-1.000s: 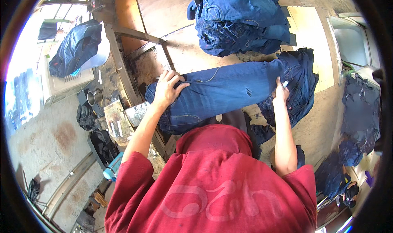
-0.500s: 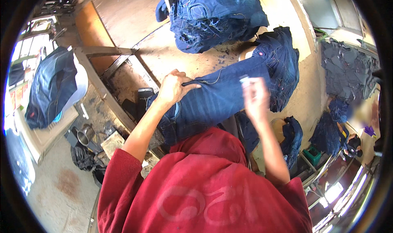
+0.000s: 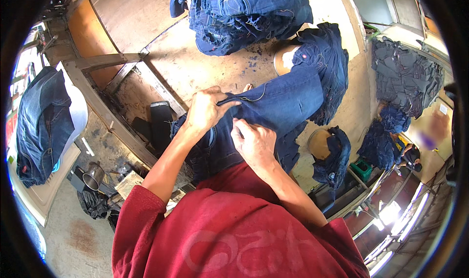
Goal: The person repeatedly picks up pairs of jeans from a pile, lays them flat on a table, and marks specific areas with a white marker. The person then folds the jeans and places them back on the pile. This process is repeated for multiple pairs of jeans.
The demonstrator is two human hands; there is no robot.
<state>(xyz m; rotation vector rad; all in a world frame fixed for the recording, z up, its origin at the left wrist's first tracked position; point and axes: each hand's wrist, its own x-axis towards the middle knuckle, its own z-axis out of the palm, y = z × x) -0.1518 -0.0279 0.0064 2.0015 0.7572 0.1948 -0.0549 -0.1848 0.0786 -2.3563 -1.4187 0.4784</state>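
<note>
A pair of dark blue jeans (image 3: 288,99) is stretched across in front of me, one leg reaching toward the right. My left hand (image 3: 205,111) pinches a fold along its upper edge between thumb and fingers. A loose pale thread (image 3: 258,97) curls out beside that pinch. Just below and to the right, my right hand (image 3: 255,141) is closed over the denim, its fingertips near the left thumb. Whatever the right fingers hold is hidden from view.
A tall stack of folded jeans (image 3: 249,16) stands at the far side. Bunched denim (image 3: 327,65) hangs at the right, near a round stool (image 3: 320,143) with more denim. Dark garments (image 3: 408,77) are piled farther right. A wooden frame (image 3: 115,114) runs along the left.
My right hand has moved left and inward from the jeans' right part to beside my left hand. The small whitish item seen in it earlier no longer shows. My left hand keeps its pinch.
</note>
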